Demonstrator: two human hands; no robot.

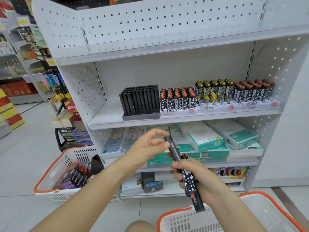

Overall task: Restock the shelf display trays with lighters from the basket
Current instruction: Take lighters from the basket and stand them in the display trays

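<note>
White plastic display trays of patterned lighters (211,108): three
Black slotted display tray (141,114): one
Orange-rimmed white plastic baskets (55,166): two
Hands (147,148): two

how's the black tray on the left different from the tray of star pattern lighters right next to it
The black tray is dark and holds plain, tall, slim black lighters; the white tray beside it holds shorter lighters with black-and-white star and block prints and red-orange tops. The white tray carries small labels and a round sticker on its front; the black tray's front looks bare. Both sit on the same middle shelf, side by side, and both look nearly full.
</note>
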